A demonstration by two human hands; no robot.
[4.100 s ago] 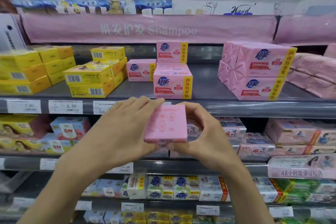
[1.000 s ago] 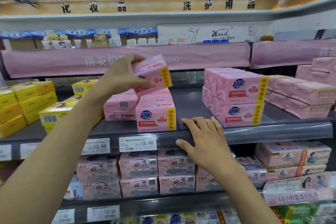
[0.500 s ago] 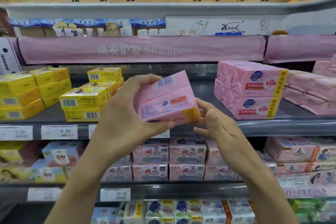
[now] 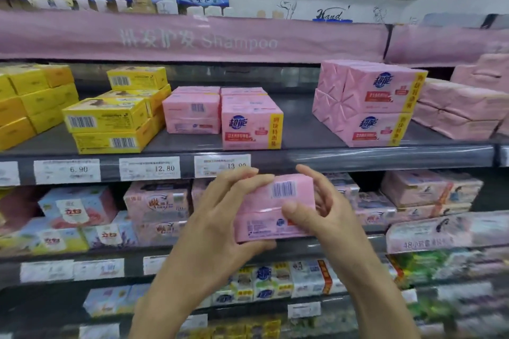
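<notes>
While both my hands are on it, shelf edge (image 4: pixel 358 158): the dark lip runs across just above my grip, and my fingertips come up close under it.
Pink stack (image 4: pixel 380 107): up and to the right of my grip, two tiers of wrapped bundles, well apart from my hands.
Yellow boxes (image 4: pixel 107 121): up and to the left, stacked with their barcodes facing me.
Shelf packs (image 4: pixel 252 121): directly above my grip, same pink wrap as the one I hold.
Soap pack (image 4: pixel 264 217): off the shelf, in the air between my palms, tilted with its barcoded face toward me. I judge it a dense block, weighty for its size and stiff inside, but wrapped in slick film that could slide. It is best taken across opposite flat faces or at the short ends, not by the folded seams.
Left hand (image 4: pixel 217 226): curled round the pack's left end, fingers over the top face, thumb tucked beneath.
Right hand (image 4: pixel 327 209): pinching the right end, thumb pressed on the front face, fingers wrapped behind.
Price tag (image 4: pixel 221 165): on the shelf lip, just above my left fingertips.
Barcode (image 4: pixel 283 189): on the pack's upper face, between my two hands, uncovered.
</notes>
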